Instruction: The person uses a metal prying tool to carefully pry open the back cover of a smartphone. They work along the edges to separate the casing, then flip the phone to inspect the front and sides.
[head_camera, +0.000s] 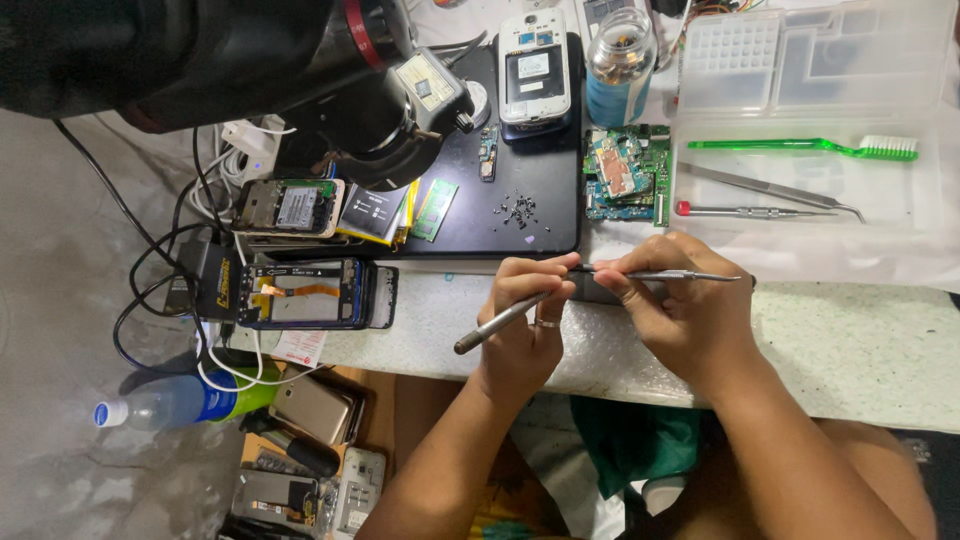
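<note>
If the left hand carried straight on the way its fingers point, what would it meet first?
Likely the right hand: the left hand points up and right, its fingertips almost touching it over the small dark part between them.

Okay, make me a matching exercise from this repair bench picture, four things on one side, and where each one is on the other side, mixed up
Things:
1. green toothbrush
2. glass jar
3. small black screws
4. plastic water bottle

Places:
A. lying on its side below the counter edge, at the left
B. on the clear plastic tray, above the tweezers
C. scattered on the black mat
D. standing between the opened white phone and the clear compartment box

Pairs: 1-B, 2-D, 3-C, 4-A
</note>
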